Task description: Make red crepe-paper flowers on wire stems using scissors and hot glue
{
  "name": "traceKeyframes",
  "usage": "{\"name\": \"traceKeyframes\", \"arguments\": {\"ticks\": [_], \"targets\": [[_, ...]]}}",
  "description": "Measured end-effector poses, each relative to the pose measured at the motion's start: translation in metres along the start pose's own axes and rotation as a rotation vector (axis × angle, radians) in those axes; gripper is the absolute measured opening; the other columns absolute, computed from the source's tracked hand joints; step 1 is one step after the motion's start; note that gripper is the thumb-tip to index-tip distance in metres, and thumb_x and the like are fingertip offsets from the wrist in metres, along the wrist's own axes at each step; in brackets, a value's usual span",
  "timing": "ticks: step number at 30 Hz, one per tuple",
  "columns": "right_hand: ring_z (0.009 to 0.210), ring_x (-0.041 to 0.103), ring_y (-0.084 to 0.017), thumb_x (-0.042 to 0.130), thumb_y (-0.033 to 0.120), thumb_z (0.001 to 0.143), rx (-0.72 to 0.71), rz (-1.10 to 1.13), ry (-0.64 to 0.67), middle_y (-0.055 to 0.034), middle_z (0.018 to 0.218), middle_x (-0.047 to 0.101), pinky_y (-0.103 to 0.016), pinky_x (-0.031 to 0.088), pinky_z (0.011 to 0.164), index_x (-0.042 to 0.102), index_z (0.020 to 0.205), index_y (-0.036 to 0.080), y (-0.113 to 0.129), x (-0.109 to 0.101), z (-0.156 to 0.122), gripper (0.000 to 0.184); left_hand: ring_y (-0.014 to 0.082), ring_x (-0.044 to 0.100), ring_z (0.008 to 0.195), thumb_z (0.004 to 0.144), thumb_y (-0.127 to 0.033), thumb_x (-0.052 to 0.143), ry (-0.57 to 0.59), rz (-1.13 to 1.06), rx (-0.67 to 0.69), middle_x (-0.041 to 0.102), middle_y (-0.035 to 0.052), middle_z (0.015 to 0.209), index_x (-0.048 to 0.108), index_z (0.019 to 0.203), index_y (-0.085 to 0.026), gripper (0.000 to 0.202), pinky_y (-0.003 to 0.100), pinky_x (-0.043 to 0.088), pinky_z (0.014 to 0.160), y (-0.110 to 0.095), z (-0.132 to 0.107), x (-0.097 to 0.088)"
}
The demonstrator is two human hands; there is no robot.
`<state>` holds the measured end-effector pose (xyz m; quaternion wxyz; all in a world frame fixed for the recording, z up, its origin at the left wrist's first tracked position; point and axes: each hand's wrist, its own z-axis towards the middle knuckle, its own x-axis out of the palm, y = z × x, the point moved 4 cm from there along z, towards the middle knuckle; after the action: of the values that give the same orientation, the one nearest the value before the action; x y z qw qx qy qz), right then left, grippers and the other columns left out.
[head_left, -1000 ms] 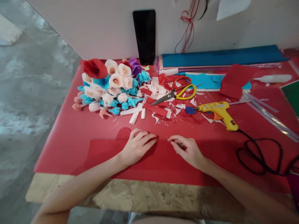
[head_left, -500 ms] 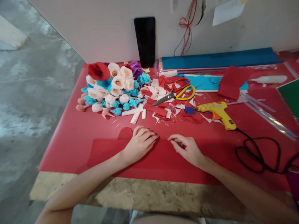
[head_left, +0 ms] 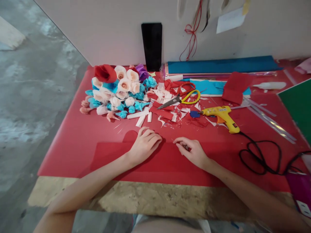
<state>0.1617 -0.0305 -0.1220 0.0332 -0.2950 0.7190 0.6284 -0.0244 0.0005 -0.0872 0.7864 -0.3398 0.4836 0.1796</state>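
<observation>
The red counter (head_left: 65,142) bears a red sheet (head_left: 160,163). The left hand (head_left: 146,142) lies over its far edge, fingers bent; whether they grip anything, I cannot tell. The right hand (head_left: 190,150), just beside, pinches a sliver (head_left: 172,140).

Left hand (head_left: 145,144) palm down, fingers (head_left: 153,139) bent — right hand (head_left: 194,152) just apart, fingers pinched — forearms (head_left: 103,177) angled inward.
</observation>
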Motion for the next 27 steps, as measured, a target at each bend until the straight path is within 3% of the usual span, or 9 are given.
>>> {"name": "traceKeyframes", "arguments": {"ticks": [8, 12, 16, 20, 24, 27], "targets": [[0.084, 0.06, -0.016, 0.052, 0.032, 0.09, 0.012, 0.091, 0.007, -0.0065, 0.103, 0.06, -0.034, 0.053, 0.072, 0.056, 0.108, 0.014, 0.001, 0.0, 0.002, 0.026, 0.0154, 0.06, 0.078, 0.085, -0.02, 0.051, -0.098, -0.173, -0.216, 0.067, 0.0022, 0.073, 0.059, 0.078, -0.016, 0.012, 0.035, 0.046, 0.084, 0.012, 0.002, -0.008], [0.076, 0.06, -0.013, 0.052, 0.033, 0.091, -0.027, 0.151, -0.03, -0.0043, 0.093, 0.061, -0.03, 0.052, 0.067, 0.058, 0.101, 0.013, 0.013, -0.005, -0.001, 0.024, 0.0137, 0.064, 0.068, 0.085, -0.021, 0.049, -0.113, -0.277, -0.272, 0.069, -0.0007, 0.065, 0.059, 0.074, -0.016, 0.016, 0.037, 0.049, 0.087, 0.01, 0.005, -0.013], [0.063, 0.054, -0.01, 0.05, 0.029, 0.089, -0.085, 0.2, -0.103, -0.0009, 0.072, 0.058, -0.023, 0.046, 0.058, 0.058, 0.088, 0.015, 0.045, -0.02, -0.011, 0.015, 0.0131, 0.066, 0.063, 0.085, -0.022, 0.05, -0.134, -0.354, -0.274, 0.07, -0.001, 0.064, 0.059, 0.073, -0.017, 0.016, 0.036, 0.05, 0.088, -0.003, 0.016, -0.03], [0.053, 0.047, -0.009, 0.046, 0.022, 0.086, -0.112, 0.242, -0.133, 0.0046, 0.06, 0.048, -0.02, 0.039, 0.05, 0.05, 0.099, 0.019, 0.086, -0.039, -0.017, 0.013, 0.0102, 0.064, 0.059, 0.083, -0.019, 0.052, -0.17, -0.394, -0.225, 0.071, -0.0024, 0.068, 0.061, 0.079, -0.017, 0.01, 0.037, 0.048, 0.094, -0.023, 0.041, -0.059], [0.054, 0.049, -0.008, 0.044, 0.019, 0.087, -0.173, 0.286, -0.152, 0.0056, 0.059, 0.048, -0.018, 0.041, 0.052, 0.047, 0.103, 0.021, 0.119, -0.055, -0.015, 0.016, 0.0089, 0.063, 0.061, 0.083, -0.015, 0.052, -0.364, -0.373, -0.094, 0.069, -0.0034, 0.068, 0.059, 0.082, -0.017, 0.008, 0.04, 0.043, 0.1, -0.043, 0.065, -0.093], [0.053, 0.049, -0.007, 0.045, 0.018, 0.087, -0.243, 0.348, -0.22, 0.0056, 0.058, 0.05, -0.016, 0.042, 0.051, 0.049, 0.1, 0.022, 0.134, -0.065, -0.014, 0.014, 0.0091, 0.063, 0.067, 0.083, -0.012, 0.053, -0.448, -0.369, -0.053, 0.069, -0.0032, 0.074, 0.058, 0.083, -0.018, 0.008, 0.041, 0.04, 0.103, -0.051, 0.075, -0.104]]}}
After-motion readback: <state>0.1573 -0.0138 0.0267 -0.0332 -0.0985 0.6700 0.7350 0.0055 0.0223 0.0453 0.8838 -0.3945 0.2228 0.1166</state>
